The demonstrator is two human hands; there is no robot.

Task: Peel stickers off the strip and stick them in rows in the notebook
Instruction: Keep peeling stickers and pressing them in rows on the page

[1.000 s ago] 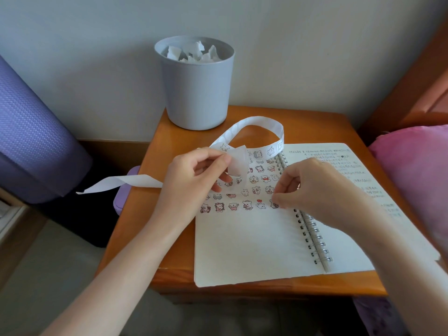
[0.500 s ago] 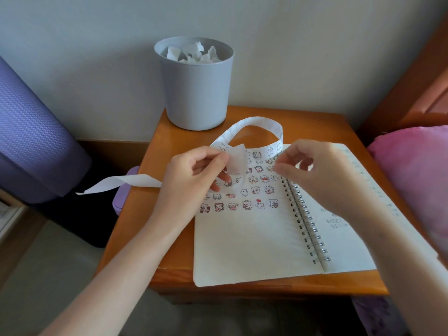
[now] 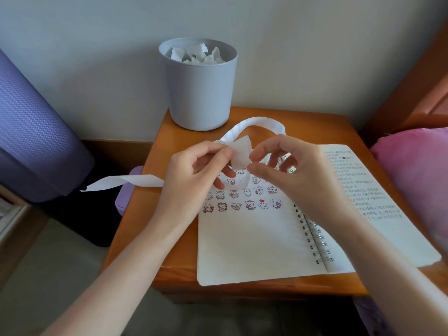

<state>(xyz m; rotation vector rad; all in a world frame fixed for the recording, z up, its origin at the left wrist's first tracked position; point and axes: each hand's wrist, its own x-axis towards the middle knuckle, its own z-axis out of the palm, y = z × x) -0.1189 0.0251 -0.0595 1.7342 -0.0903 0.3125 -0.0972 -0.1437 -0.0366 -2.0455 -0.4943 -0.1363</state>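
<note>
Currently strip (image 3: 241, 151) is pinched in left hand (image 3: 194, 175), held over notebook (image 3: 242, 238), at 12 o'clock of sticker rows (image 3: 242, 204). Its edge is nipped by right hand (image 3: 298, 175). Judged thin, limp, tear-prone; stickers best lifted by a corner.

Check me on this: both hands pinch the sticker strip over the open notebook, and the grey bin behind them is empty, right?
Not empty: the head view shows the grey bin holding white paper scraps. The rest stands: the left hand and the right hand pinch the sticker strip over the open notebook.
</note>
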